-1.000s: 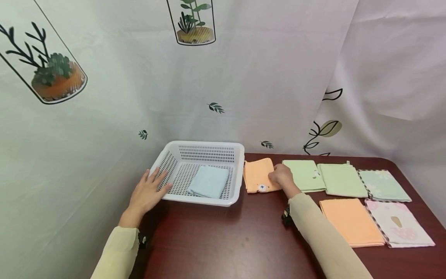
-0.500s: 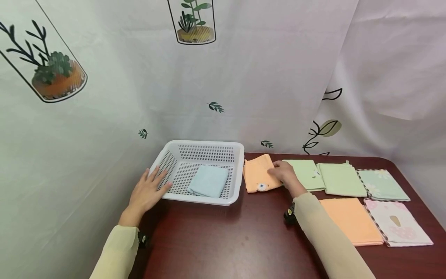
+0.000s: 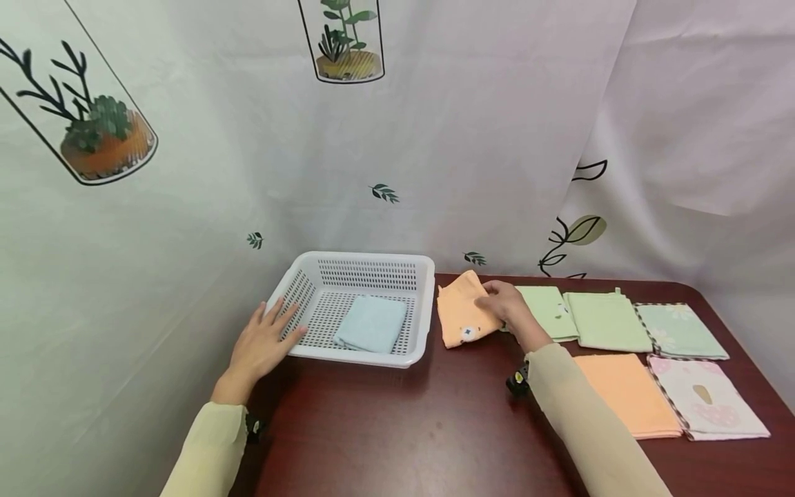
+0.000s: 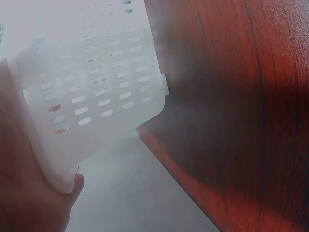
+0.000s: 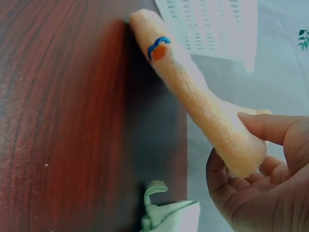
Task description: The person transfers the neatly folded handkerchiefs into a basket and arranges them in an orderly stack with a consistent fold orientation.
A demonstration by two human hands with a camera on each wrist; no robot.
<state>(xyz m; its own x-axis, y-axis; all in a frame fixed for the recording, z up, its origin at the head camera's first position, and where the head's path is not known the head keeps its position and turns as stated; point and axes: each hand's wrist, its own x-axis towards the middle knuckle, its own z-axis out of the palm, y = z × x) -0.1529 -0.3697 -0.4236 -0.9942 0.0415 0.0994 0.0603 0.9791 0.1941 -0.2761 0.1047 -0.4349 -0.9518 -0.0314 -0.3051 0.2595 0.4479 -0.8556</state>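
- The left hand [image 3: 263,345] is resting, fingers spread, on the left rim of the basket [image 3: 425,310].
- The right hand [image 3: 506,304] is pinching an orange cloth [image 3: 462,310] between thumb and fingers, just right of the basket.
- A blue cloth [image 3: 373,323] is lying inside the basket.

Cream sleeves [image 3: 590,421] — blk wrist cams [image 3: 517,382] L+R

Free passage over the near table [image 3: 397,428]; basket wall [image 3: 360,357] blocks beyond
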